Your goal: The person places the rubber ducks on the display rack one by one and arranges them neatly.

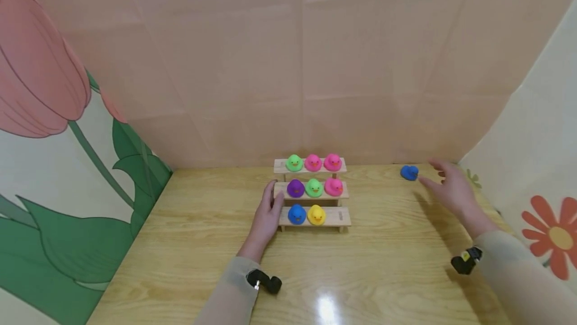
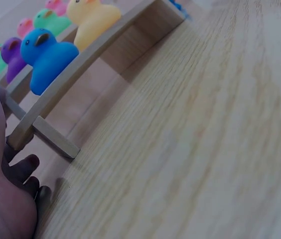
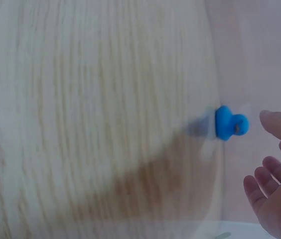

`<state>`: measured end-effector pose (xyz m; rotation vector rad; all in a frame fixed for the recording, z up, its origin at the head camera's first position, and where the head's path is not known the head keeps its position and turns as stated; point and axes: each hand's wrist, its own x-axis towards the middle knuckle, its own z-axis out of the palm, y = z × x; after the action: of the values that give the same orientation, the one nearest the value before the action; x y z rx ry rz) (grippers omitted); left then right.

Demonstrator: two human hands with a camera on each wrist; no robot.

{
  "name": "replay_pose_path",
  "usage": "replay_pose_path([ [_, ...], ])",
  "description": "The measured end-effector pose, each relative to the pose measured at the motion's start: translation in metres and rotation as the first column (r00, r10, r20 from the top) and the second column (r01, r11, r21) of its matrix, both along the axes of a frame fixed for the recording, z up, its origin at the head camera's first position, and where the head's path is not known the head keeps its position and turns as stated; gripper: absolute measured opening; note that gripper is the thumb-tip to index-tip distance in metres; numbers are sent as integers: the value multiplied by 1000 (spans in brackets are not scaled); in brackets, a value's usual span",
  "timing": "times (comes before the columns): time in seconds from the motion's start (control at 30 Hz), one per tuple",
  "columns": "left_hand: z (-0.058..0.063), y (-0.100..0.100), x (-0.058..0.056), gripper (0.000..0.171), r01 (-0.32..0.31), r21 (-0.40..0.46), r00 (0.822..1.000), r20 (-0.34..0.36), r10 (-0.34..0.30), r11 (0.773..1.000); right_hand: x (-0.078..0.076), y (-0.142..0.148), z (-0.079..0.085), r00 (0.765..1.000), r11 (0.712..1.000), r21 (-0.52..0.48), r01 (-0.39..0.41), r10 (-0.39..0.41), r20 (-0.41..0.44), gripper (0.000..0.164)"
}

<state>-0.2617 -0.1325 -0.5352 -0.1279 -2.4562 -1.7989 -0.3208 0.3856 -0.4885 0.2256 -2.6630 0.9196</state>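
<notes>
A three-tier wooden display stand (image 1: 340, 216) bears several small rubber ducks. Green and pink ones fill the top tier; purple (image 1: 295, 188), green and pink sit on the middle; a blue duck (image 1: 296, 214) and a yellow duck (image 1: 317, 215) share the bottom, whose right end is bare. My left hand (image 1: 267, 215) grips the stand's left end, with fingers curled by the wood in the left wrist view. At the table's back right lies another blue duck (image 1: 409, 173). My right hand (image 1: 453, 192) is just right of it, fingers spread and apart from it.
The wood-grain table (image 1: 203, 245) meets a pinkish cloth backdrop (image 1: 243, 89) at the back. Side walls carry a painted tulip (image 1: 36, 59) on the left and a red flower (image 1: 559, 237) on the right.
</notes>
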Motion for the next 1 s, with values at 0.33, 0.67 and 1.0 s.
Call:
replay_pose_path([
  [0.33, -1, 0, 2, 56, -26, 14, 999, 31, 26, 1000, -7, 12, -17, 993, 1000, -18, 16, -14, 114, 75],
  [0.67, -1, -2, 0, 57, -39, 46, 999, 29, 37, 998, -14, 8, -30, 985, 1000, -8, -6, 8, 175, 86],
  [1.0, 3, -7, -2, 54, -48, 136, 999, 13, 47, 990, -29, 2, -34, 992, 999, -5, -33, 33, 122, 81],
])
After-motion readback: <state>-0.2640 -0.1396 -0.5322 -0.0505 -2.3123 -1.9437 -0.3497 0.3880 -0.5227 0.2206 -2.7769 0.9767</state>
